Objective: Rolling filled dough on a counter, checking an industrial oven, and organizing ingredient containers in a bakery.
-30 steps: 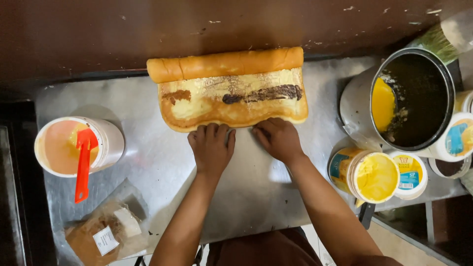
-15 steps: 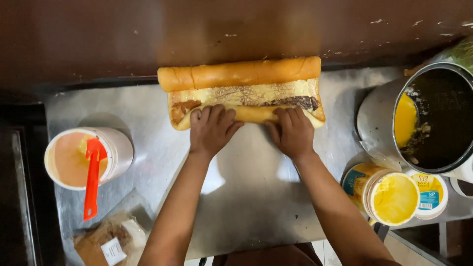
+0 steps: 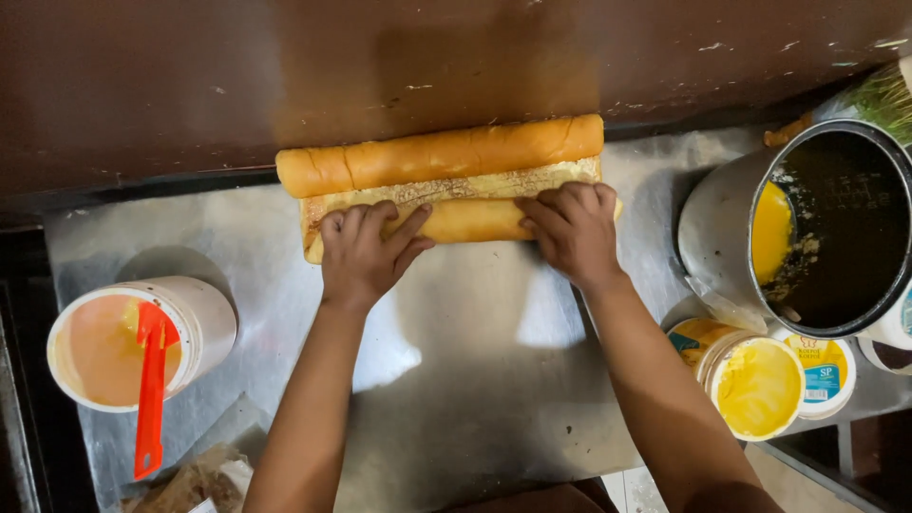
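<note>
A long split bread loaf (image 3: 446,157) lies across the far side of a steel table (image 3: 475,380). Its near half is folded up toward the far half, leaving a thin strip of spread showing between them. My left hand (image 3: 366,252) presses on the near half's left part, fingers spread over the crust. My right hand (image 3: 575,228) presses on the right part the same way. Both palms rest at the loaf's near edge.
A white tub of pale orange spread (image 3: 123,342) with a red spatula (image 3: 149,385) stands at the left. A large metal pot (image 3: 817,228) and open yellow spread tubs (image 3: 755,385) stand at the right. A plastic bag (image 3: 190,484) lies at the near left. A dark wall (image 3: 427,66) rises behind.
The loaf lay open with its spread and dark filling exposed. Both hands have pushed the near half up and over, so the filling is now almost covered.
</note>
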